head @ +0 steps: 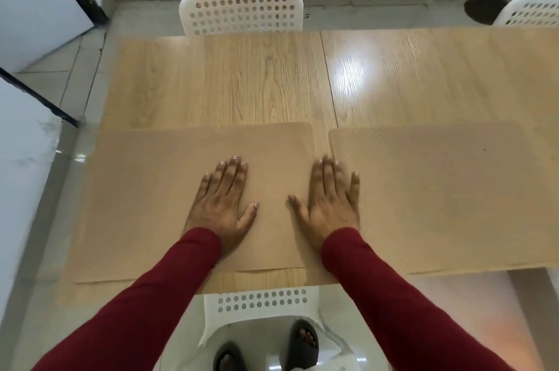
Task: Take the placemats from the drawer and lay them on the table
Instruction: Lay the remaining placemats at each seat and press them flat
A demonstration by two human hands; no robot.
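Observation:
Two tan placemats lie flat side by side on the light wooden table (242, 77). The left placemat (136, 204) sits at the table's near left corner, its left edge reaching the table's side. The right placemat (453, 195) lies just beyond a narrow gap. My left hand (222, 204) rests palm down on the left placemat, fingers spread. My right hand (328, 204) lies flat at that mat's right edge, its outer fingers over the gap and touching the right placemat. Neither hand holds anything. The drawer is out of view.
A white perforated chair (242, 10) stands at the table's far side, another chair (529, 12) at the far right. A third white chair (263, 301) is tucked under the near edge by my feet. White walls with black frames close off the left.

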